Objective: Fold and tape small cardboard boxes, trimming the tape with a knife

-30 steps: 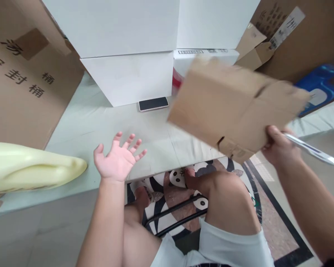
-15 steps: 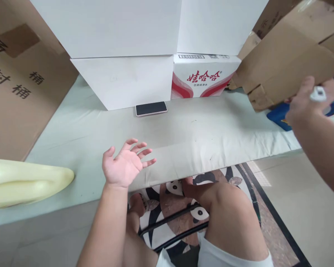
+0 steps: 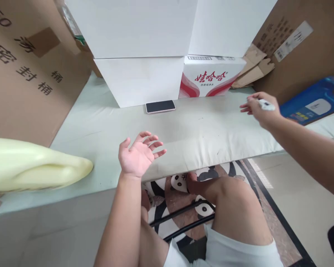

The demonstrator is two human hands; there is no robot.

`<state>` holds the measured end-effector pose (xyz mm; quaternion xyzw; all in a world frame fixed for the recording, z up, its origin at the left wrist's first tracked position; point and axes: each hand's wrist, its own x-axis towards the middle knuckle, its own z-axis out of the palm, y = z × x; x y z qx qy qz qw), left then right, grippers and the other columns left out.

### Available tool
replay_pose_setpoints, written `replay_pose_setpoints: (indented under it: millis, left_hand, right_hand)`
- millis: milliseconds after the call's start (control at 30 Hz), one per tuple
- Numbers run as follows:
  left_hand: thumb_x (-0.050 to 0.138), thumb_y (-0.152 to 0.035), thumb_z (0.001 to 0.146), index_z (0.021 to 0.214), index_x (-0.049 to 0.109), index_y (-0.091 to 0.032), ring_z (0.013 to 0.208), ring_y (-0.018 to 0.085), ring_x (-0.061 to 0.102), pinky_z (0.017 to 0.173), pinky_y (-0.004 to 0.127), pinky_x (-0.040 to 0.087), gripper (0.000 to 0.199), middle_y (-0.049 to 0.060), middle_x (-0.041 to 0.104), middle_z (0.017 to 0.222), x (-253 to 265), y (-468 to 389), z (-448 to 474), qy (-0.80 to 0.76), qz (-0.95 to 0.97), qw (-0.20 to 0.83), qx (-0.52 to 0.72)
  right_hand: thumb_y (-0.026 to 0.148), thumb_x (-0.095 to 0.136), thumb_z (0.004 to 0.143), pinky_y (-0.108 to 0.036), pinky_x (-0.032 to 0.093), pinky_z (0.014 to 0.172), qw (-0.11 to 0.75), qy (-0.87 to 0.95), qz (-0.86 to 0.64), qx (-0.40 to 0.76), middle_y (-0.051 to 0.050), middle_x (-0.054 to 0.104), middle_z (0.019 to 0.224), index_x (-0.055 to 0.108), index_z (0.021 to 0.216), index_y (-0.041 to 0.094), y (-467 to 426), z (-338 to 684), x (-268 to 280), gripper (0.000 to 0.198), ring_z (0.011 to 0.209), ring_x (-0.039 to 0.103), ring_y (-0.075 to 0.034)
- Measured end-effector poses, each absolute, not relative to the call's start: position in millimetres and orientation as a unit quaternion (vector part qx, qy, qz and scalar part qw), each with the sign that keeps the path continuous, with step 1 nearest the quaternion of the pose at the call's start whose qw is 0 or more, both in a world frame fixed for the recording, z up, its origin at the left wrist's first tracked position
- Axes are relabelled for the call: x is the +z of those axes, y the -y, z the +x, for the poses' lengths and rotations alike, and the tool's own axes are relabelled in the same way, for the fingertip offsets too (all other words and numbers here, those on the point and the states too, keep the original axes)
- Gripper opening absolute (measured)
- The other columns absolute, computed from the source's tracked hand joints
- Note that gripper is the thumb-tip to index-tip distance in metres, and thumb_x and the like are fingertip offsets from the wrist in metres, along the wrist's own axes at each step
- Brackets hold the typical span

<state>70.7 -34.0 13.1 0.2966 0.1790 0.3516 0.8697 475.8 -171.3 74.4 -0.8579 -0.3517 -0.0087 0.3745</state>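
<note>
Well, right hand (image 3: 265, 117): closed on the white tool (image 3: 266, 105);
White tool: inside that grip, one end showing atop the hand;
Left hand (image 3: 137, 158): fingers apart, palm up, well away from it

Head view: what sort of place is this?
Probably an indoor storage corner, in a home or small shop: white boxes stand stacked on a covered table, with a large cardboard box at the left.
</note>
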Motion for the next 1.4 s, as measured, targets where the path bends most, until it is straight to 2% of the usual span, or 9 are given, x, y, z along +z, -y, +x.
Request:
replay_pose_setpoints:
  millis: [67,233,400,567,700,833,1000,1067,1400]
  left_hand:
    - [0.074,-0.062,0.067,0.093,0.069,-0.021,0.087,0.026,0.070,0.079,0.050,0.061,0.048,0.007,0.071,0.094,13.2,37.2,65.6,-0.179,0.289,0.873,0.350]
    - [0.080,-0.048,0.066,0.091,0.069,-0.019,0.081,0.022,0.070,0.078,0.039,0.060,0.039,0.006,0.070,0.089,4.5,44.7,53.8,-0.235,0.301,0.865,0.325]
    - [0.083,-0.044,0.073,0.098,0.068,-0.020,0.086,0.020,0.071,0.073,0.032,0.058,0.038,0.007,0.070,0.101,-2.9,54.5,47.4,-0.303,0.379,0.838,0.249]
    - [0.083,-0.027,0.076,0.102,0.068,-0.018,0.076,0.013,0.063,0.060,0.023,0.048,0.031,0.003,0.065,0.095,-4.6,53.6,45.1,-0.351,0.466,0.785,0.207]
    - [0.073,-0.021,0.083,0.094,0.069,-0.016,0.067,0.009,0.061,0.061,0.024,0.048,0.012,0.002,0.066,0.091,-8.3,47.7,46.9,-0.356,0.491,0.772,0.189]
    - [0.067,-0.017,0.087,0.094,0.070,-0.015,0.066,0.009,0.063,0.064,0.024,0.051,0.007,0.004,0.071,0.091,-11.6,43.0,53.2,-0.375,0.434,0.783,0.242]
    - [0.067,-0.017,0.091,0.093,0.067,-0.015,0.061,0.008,0.065,0.061,0.020,0.052,0.003,0.003,0.073,0.083,-13.8,34.7,59.2,-0.424,0.323,0.773,0.345]
    - [0.072,-0.019,0.090,0.094,0.065,-0.016,0.063,0.008,0.066,0.061,0.018,0.053,0.008,0.002,0.073,0.083,-14.2,33.1,59.4,-0.422,0.287,0.775,0.373]
    - [0.087,-0.020,0.072,0.098,0.061,-0.021,0.068,0.010,0.071,0.064,0.020,0.056,0.037,-0.001,0.073,0.087,-8.2,34.3,49.7,-0.406,0.254,0.758,0.443]
  right_hand:
    - [0.018,0.058,0.092,-0.028,0.049,0.061,0.361,0.390,-0.845,0.061,-0.018,0.077,0.084,0.056,0.095,0.016,172.1,443.7,82.0,0.004,0.066,0.075,-0.016]
    - [0.020,0.074,0.080,-0.035,0.052,0.070,0.335,0.495,-0.784,0.170,-0.004,0.075,0.074,0.051,0.086,0.023,148.9,349.6,71.9,0.024,0.069,0.072,-0.022]
    - [0.019,0.065,0.077,-0.040,0.055,0.076,0.354,0.575,-0.696,0.245,-0.007,0.077,0.103,0.045,0.094,0.025,115.2,254.9,17.8,0.028,0.078,0.072,-0.022]
    - [0.014,0.059,0.077,-0.041,0.058,0.081,0.380,0.599,-0.643,0.287,-0.012,0.070,0.126,0.041,0.124,0.026,101.8,205.8,-26.1,0.052,0.089,0.073,-0.021]
    - [0.016,0.050,0.085,-0.037,0.060,0.075,0.434,0.585,-0.600,0.331,-0.012,0.069,0.124,0.037,0.133,0.027,107.8,201.1,-46.5,0.051,0.086,0.073,-0.019]
    - [0.012,0.049,0.087,-0.038,0.061,0.076,0.463,0.587,-0.567,0.346,-0.010,0.067,0.124,0.032,0.143,0.030,107.9,203.4,-55.4,0.061,0.083,0.072,-0.017]
    - [0.011,0.047,0.089,-0.039,0.062,0.081,0.471,0.612,-0.552,0.315,-0.012,0.063,0.134,0.035,0.147,0.031,104.0,204.5,-63.4,0.063,0.102,0.072,-0.021]
    - [0.010,0.048,0.088,-0.040,0.063,0.084,0.467,0.622,-0.549,0.305,-0.013,0.061,0.139,0.036,0.148,0.030,105.2,205.6,-67.4,0.064,0.103,0.071,-0.020]
    - [0.011,0.051,0.085,-0.041,0.063,0.084,0.455,0.627,-0.563,0.287,-0.012,0.067,0.128,0.046,0.143,0.027,110.4,209.9,-73.8,0.060,0.094,0.074,-0.020]
